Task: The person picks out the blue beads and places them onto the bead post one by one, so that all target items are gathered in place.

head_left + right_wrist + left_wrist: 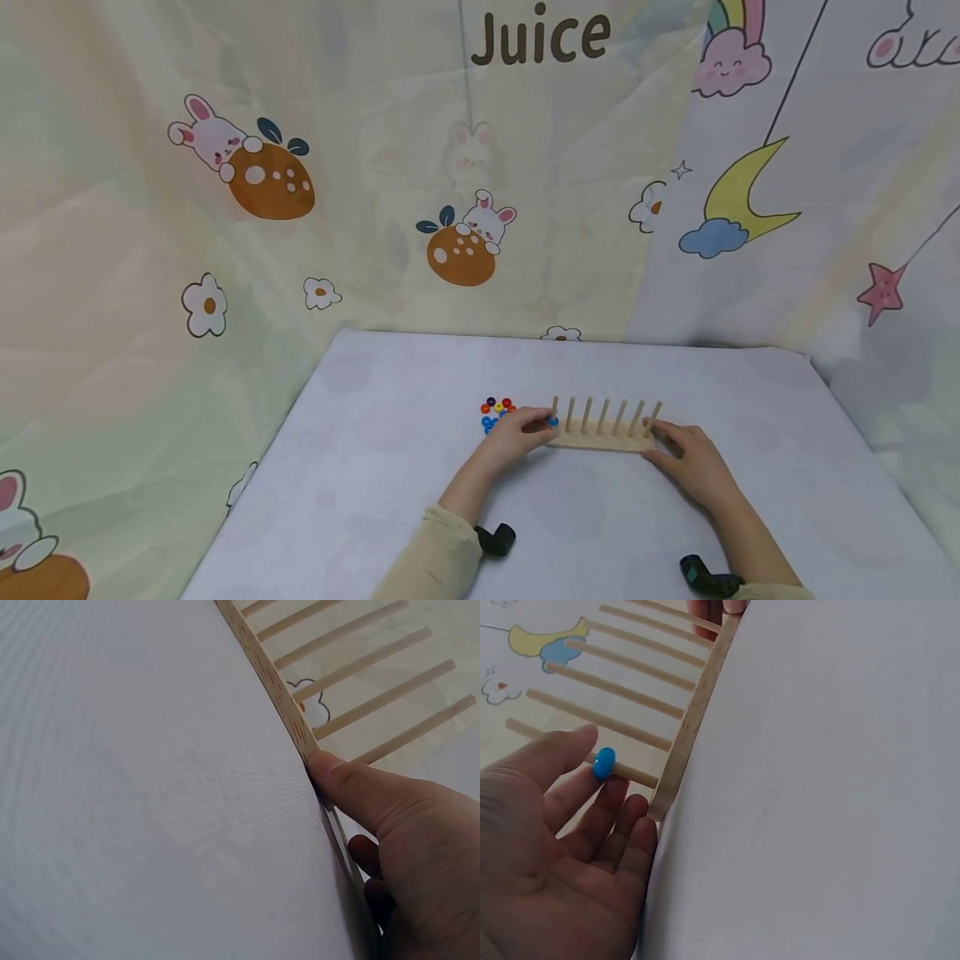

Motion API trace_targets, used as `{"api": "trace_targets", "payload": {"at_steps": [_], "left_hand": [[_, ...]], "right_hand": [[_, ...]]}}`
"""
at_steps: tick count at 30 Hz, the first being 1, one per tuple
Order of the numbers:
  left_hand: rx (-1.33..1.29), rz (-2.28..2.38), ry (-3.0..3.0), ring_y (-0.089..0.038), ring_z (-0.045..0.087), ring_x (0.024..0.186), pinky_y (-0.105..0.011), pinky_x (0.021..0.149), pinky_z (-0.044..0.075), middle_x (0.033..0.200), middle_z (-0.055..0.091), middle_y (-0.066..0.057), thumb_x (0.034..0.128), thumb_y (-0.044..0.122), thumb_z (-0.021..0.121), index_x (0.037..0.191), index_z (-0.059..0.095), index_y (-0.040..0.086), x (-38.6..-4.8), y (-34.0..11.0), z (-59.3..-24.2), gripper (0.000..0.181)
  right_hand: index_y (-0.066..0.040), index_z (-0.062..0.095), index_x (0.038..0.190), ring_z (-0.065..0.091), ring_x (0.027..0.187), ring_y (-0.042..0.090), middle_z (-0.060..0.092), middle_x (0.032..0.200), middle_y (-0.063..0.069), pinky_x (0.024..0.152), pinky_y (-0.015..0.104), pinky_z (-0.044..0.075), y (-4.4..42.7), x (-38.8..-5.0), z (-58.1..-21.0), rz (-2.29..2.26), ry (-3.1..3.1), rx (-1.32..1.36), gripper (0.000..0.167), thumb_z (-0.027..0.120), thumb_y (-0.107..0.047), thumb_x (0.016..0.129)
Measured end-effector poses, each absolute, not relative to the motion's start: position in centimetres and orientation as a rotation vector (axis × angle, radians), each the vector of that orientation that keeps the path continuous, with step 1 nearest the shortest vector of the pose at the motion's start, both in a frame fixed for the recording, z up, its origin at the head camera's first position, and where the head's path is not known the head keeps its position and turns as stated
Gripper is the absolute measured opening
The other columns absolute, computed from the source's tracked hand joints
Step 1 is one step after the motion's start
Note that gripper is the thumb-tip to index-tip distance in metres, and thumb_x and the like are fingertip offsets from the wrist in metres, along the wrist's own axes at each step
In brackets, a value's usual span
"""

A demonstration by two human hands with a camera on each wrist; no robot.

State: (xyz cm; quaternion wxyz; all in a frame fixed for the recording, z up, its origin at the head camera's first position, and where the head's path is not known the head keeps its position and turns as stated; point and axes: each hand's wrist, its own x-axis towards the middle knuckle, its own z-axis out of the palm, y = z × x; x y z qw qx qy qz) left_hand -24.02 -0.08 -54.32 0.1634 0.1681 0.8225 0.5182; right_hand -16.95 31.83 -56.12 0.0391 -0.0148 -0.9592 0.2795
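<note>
A wooden peg rack [603,442] with several upright pegs stands on the table. One blue bead [604,762] is on its leftmost peg, partway up from the base. Beside that peg is my left hand [519,433], its thumb and index finger parted close around the peg just above the bead, the other fingers loosely bent near the base's left end. My right hand [697,467] grips the base's right end, with the thumb [337,776] on the front edge; its other fingers are partly hidden behind.
A small cluster of loose beads [495,408], blue, red, orange, yellow and dark, lies left of the rack, partly behind the left hand. The white-covered table [600,533] reaches back to a printed cloth backdrop [360,208].
</note>
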Motion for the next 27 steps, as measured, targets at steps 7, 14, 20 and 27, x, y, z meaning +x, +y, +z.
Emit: {"api": "trace_targets", "payload": {"at_steps": [7, 14, 20, 27], "left_hand": [[0.567, 1.351, 2.425, -0.005, 0.057, 0.112, -0.034, 0.1, 0.05, 0.126, 0.062, 0.013, 0.0907, 0.045, 0.069, 0.132, 0.062, 0.034, -24.23, -0.65, -54.73, 0.043], [0.643, 1.226, 2.504, -0.005, 0.055, 0.117, -0.036, 0.103, 0.048, 0.128, 0.059, 0.017, 0.0928, 0.045, 0.066, 0.131, 0.061, 0.037, -24.61, -0.9, -55.06, 0.04], [0.694, 1.144, 2.551, -0.01, 0.053, 0.122, -0.036, 0.104, 0.047, 0.133, 0.056, 0.013, 0.0939, 0.043, 0.065, 0.131, 0.063, 0.033, -24.75, -0.96, -54.95, 0.039], [0.734, 1.102, 2.566, -0.013, 0.052, 0.125, -0.037, 0.105, 0.047, 0.137, 0.053, 0.007, 0.095, 0.042, 0.064, 0.131, 0.064, 0.027, -24.77, -0.88, -54.94, 0.039]], "right_hand": [[-0.011, 0.054, 0.14, 0.052, 0.117, 0.043, 0.06, 0.125, 0.023, 0.093, 0.065, 0.042, 31.84, -16.94, -56.09, 0.861, -2.931, -0.039, 0.069, 0.069, -0.052, 0.087], [-0.011, 0.054, 0.14, 0.052, 0.118, 0.043, 0.06, 0.126, 0.023, 0.094, 0.065, 0.042, 31.78, -17.03, -56.19, 0.854, -2.921, -0.034, 0.069, 0.068, -0.053, 0.088], [-0.011, 0.053, 0.141, 0.052, 0.119, 0.044, 0.059, 0.128, 0.023, 0.095, 0.065, 0.042, 31.84, -17.13, -56.36, 0.846, -2.933, -0.033, 0.071, 0.067, -0.055, 0.088], [-0.011, 0.054, 0.14, 0.053, 0.116, 0.043, 0.06, 0.124, 0.023, 0.093, 0.065, 0.043, 31.75, -17.03, -56.28, 0.839, -2.931, -0.034, 0.07, 0.067, -0.055, 0.088]]}}
